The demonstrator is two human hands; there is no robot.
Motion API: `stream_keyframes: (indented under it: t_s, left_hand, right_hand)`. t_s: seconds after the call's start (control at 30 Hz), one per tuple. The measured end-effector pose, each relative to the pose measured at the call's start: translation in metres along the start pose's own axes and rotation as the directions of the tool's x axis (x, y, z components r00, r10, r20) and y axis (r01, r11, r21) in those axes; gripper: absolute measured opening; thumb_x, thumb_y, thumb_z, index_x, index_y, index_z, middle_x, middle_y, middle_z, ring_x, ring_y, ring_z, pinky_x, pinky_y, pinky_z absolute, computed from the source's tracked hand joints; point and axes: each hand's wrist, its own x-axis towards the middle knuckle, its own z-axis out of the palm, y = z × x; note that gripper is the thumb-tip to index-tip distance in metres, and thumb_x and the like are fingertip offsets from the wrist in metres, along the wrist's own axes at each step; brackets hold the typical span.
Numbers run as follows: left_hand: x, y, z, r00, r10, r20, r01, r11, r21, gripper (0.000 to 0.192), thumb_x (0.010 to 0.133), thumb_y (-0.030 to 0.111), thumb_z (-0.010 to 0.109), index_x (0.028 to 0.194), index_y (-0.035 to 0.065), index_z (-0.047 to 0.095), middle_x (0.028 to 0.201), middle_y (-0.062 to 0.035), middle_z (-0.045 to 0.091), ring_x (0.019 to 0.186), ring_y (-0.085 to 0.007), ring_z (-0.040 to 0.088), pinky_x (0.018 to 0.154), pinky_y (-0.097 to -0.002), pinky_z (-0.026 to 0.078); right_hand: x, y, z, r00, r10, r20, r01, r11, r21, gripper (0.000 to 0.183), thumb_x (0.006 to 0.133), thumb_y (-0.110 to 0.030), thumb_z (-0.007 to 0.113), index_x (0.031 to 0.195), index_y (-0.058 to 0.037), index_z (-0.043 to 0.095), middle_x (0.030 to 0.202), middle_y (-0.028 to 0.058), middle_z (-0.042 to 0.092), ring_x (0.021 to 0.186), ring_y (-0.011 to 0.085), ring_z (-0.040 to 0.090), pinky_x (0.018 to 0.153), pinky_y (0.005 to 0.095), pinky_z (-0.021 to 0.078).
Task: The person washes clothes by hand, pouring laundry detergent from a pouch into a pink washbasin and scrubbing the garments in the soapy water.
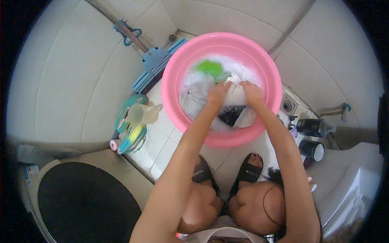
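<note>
A round pink plastic basin [220, 141] on the tiled floor holds sudsy water and wet cloth. Both of my hands grip a bunched white cloth [235, 95] near the basin's middle, my left hand [218, 92] on its left side and my right hand [252, 92] on its right. Some fingertips are hidden in the folds and foam. Just nearer to me lies a black piece of fabric [232, 115], partly under suds. Greyish-white fabric [194, 97] floats left of my left hand. Something bright green [210, 68] sits in the foam beyond my hands.
A blue mop head [156, 59] leans at the basin's left rim. Teal slippers [133, 142] and a translucent plastic jug [141, 114] stand at the left wall. On the right are a floor drain [287, 104], a dark bottle [311, 127] and a black cup-like container [313, 150].
</note>
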Motion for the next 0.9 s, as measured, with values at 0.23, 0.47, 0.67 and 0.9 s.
stream_keyframes:
  t_s: [0.23,0.47,0.67,0.9]
  left_hand:
    - [0.001,-0.001,-0.047,0.994,0.1,0.044,-0.062,0.845,-0.531,0.068,0.066,0.018,0.063,0.125,0.0118,0.031,0.11,-0.0183,0.05,0.102,-0.0333,0.048,0.085,-0.0365,0.04]
    - [0.017,0.027,-0.089,0.929,0.001,-0.37,-0.295,0.605,-0.74,0.099,0.046,0.014,0.079,0.126,0.0039,0.021,0.121,-0.014,0.039,0.114,-0.0259,0.036,0.096,-0.0351,0.029]
    - [0.013,0.029,-0.168,0.829,-0.175,-0.531,-0.359,0.562,-0.745,0.082,0.051,0.017,0.078,0.119,0.0038,0.033,0.111,-0.0132,0.049,0.101,-0.0248,0.049,0.084,-0.0348,0.04]
    - [-0.012,0.0,-0.215,0.934,0.146,-0.327,-0.344,0.623,-0.703,0.052,0.06,0.017,0.072,0.106,0.0055,0.05,0.103,-0.0127,0.055,0.1,-0.0206,0.051,0.083,-0.0315,0.04]
  right_hand:
    - [-0.011,-0.011,-0.078,0.988,-0.049,-0.145,0.068,0.99,0.127,0.028,0.07,-0.007,0.049,0.096,-0.0098,0.059,0.097,0.0141,0.057,0.09,0.0287,0.055,0.076,0.0386,0.0438]
    - [0.013,-0.037,-0.169,0.799,-0.158,-0.58,0.285,0.949,0.135,0.033,0.067,-0.01,0.053,0.1,-0.0074,0.056,0.094,0.0162,0.057,0.087,0.0326,0.055,0.076,0.0395,0.0431]
    - [-0.006,-0.078,-0.267,0.791,-0.017,-0.612,0.308,0.875,0.374,0.043,0.061,-0.009,0.056,0.104,-0.0049,0.052,0.087,0.0157,0.057,0.083,0.031,0.055,0.077,0.0365,0.0428]
    - [-0.046,-0.11,-0.306,0.743,-0.092,-0.663,0.467,0.781,0.415,0.043,0.071,-0.02,0.062,0.112,-0.0101,0.05,0.103,0.0146,0.053,0.096,0.0227,0.051,0.085,0.0316,0.0383]
